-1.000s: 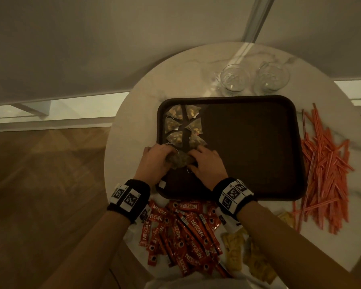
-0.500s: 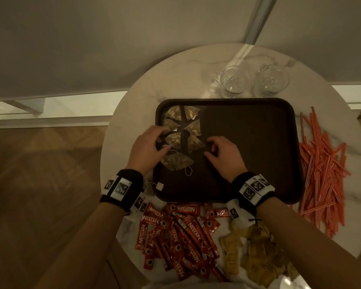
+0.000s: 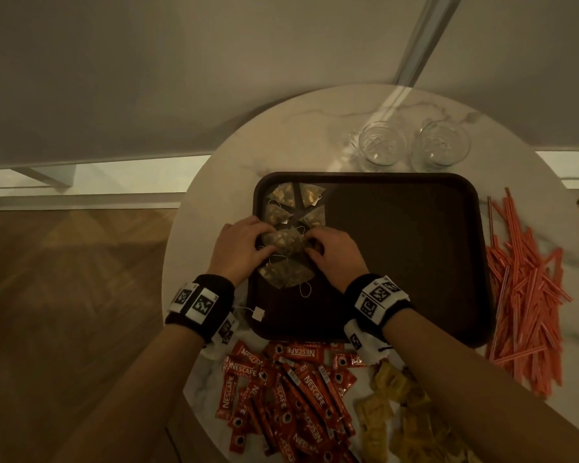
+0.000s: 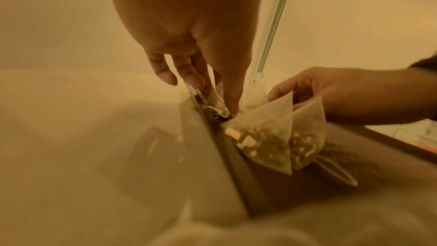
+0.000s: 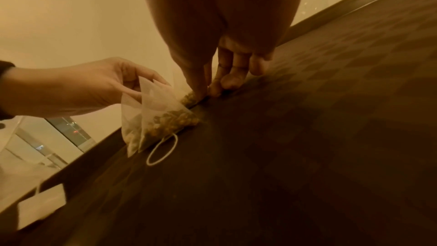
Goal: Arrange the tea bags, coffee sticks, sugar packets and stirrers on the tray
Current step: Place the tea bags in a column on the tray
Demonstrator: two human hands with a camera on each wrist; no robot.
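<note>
We cannot see the tea bag [image 3: 283, 244] whole in the head view: the left hand [image 3: 239, 250] and right hand [image 3: 335, 259] cover its sides. Our right forearm hides part of the sugar packets [image 3: 376, 412]. The table [image 4: 71, 137] is smeared by blur in the left wrist view.

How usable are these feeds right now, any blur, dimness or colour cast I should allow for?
Head view: dim and warm, but sharp; the tea bags and tray read clearly. Left wrist view: orange cast, lower half smeared, only the left hand and bags crisp. Right wrist view: same cast, the right hand backlit and dark.
</note>
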